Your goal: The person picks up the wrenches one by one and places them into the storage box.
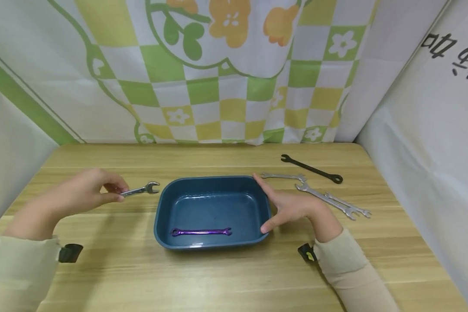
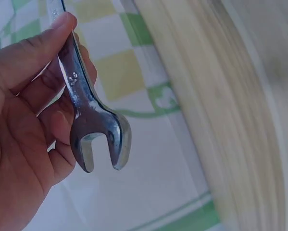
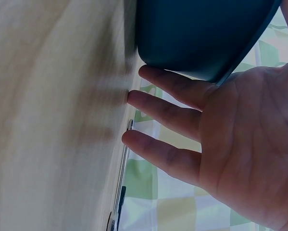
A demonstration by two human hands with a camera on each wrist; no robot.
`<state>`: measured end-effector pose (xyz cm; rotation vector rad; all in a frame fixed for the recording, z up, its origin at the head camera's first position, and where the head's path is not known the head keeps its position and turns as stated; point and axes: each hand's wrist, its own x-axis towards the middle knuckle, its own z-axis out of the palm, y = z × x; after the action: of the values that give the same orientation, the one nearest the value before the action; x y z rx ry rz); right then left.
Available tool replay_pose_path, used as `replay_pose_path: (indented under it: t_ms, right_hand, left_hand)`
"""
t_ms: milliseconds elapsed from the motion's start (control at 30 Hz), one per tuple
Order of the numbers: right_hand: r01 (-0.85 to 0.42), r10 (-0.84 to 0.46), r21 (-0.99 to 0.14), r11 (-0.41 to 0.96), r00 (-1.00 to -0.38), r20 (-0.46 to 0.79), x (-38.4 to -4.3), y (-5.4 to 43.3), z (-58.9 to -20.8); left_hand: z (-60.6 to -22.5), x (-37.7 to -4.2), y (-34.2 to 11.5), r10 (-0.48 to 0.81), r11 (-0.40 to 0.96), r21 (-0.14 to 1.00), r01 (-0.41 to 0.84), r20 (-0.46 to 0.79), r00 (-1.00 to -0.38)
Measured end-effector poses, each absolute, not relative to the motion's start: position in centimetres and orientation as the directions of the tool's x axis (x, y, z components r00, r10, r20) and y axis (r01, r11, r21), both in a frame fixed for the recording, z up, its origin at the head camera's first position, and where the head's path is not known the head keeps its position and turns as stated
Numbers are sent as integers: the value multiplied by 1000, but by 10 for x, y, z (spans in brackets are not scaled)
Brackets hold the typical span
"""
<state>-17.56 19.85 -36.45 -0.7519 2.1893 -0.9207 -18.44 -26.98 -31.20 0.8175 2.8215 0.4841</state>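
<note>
In the head view my left hand pinches a silver wrench above the table, left of a dark blue bin. Its open jaw end points right, toward the bin. The left wrist view shows the wrench between thumb and fingers, its shank partly covered by them. A purple wrench lies inside the bin, along the near side. At the bin's right end is my right hand, index finger and thumb at the rim. In the right wrist view its other fingers extend straight and spread beside the bin's wall.
Right of the bin, several silver wrenches lie on the wooden table, including a large open-ended wrench beside a thinner one. A black wrench lies farther back. A patterned cloth hangs behind the table.
</note>
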Motion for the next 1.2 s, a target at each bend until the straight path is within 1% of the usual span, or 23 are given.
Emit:
replay_pose_path:
  t_ms: [67, 233, 433, 933, 1200]
  right_hand:
    - [-255, -697, -761, 597, -635, -334, -176, 198, -365]
    - [-263, -691, -752, 605, -642, -332, -176, 199, -368]
    - [-277, -696, -749, 602, -641, -323, -177, 199, -371]
    - [-290, -704, -747, 598, -635, -318, -177, 199, -367]
    - [-284, -701, -746, 602, -635, -324, -177, 199, -367]
  left_hand:
    - [-309, -182, -262, 563, 780, 366, 507, -59, -824]
    - [-305, -180, -243, 621, 716, 405, 569, 5, -784]
    - [-305, -184, -221, 662, 653, 447, 612, 56, -747]
    - [-304, -188, -177, 715, 584, 529, 616, 25, -699]
    - [-316, -194, -153, 766, 520, 535, 666, 54, -641]
